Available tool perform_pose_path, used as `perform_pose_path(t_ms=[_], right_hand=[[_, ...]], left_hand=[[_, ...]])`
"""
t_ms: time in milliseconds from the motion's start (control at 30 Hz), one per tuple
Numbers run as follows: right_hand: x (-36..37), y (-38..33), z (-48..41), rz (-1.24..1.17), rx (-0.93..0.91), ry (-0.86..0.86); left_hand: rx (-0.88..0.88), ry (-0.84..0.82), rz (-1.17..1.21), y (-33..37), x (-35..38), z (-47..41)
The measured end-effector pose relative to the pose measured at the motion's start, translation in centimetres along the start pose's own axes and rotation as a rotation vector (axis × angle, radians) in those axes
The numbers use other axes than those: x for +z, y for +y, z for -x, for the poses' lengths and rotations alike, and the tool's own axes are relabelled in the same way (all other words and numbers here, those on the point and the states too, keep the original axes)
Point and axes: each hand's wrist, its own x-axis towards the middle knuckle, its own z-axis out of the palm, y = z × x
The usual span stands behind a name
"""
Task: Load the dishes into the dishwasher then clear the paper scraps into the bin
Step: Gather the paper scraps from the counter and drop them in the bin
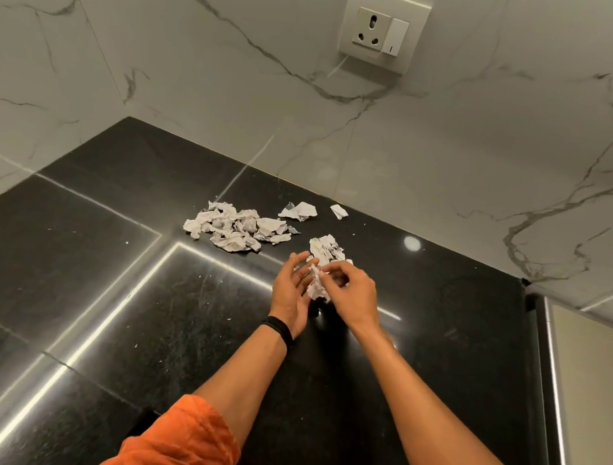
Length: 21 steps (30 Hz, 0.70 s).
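Black counter (pixel 114 255): scrap pile (pixel 236 231), print too small to read. One scrap (pixel 317 288) pinched in right hand (pixel 351 293); left hand (pixel 290 287), fingers straight, beside it.

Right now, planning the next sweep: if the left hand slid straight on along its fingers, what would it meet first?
Probably the crumpled scrap near the wall; the left hand would just miss the small heap, but depth is unclear.

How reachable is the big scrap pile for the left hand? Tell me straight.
Probably yes. The left hand is open, and only bare counter lies between it and the big pile, just ahead to its left. The right hand pinches a scrap.
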Motion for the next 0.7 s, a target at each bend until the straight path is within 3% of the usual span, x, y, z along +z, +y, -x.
perform_pose_path(t_ms=[100,200,267,367,433,600,700], right_hand=[[0.3,-1.7,-0.8,-0.167,0.032,-0.049],[0.2,-1.4,-1.9,-0.234,0.060,0.050],[0.1,0.2,-2.6,-0.058,0.020,0.050],[0.8,2.9,-3.2,0.465,-0.174,-0.208],[1.2,4.1,-2.9,0.612,-0.229,-0.286],[0.5,4.0,-1.5,0.617,-0.267,-0.125],[-0.5,2.9,-1.2,0.384,-0.113,-0.026]], left_hand=[[-0.069,0.001,0.179,0.4,0.5,-0.5],[-0.092,0.038,0.292,1.4,0.0,-0.7],[-0.097,0.058,0.315,2.0,-0.7,-0.7],[-0.085,0.086,0.312,2.3,-1.7,-0.9],[-0.088,0.085,0.304,2.4,-2.1,-1.0],[-0.086,0.073,0.283,2.3,-2.2,-0.9],[-0.085,0.073,0.258,1.9,-1.8,-0.9]])
